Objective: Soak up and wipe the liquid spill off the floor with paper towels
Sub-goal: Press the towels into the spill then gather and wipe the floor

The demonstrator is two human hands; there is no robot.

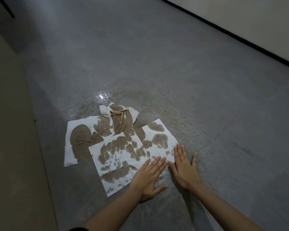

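Several white paper towels lie flat on the grey floor, blotched brown where they have soaked liquid: a front one (118, 160), a left one (78, 140), a right one (158, 139) and a crumpled, darker one (122, 119) at the back. My left hand (148, 177) lies flat, fingers spread, on the front towel's right corner. My right hand (182, 165) is flat beside it, fingertips on the right towel's near edge, a ring on one finger. Wet liquid (101, 97) glistens behind the towels, and a small wet patch (162, 176) shines between my hands.
The grey floor (207, 114) stretches to a pale wall with a black skirting (232, 35) at the upper right. A beige panel or wall (8, 130) runs along the left side.
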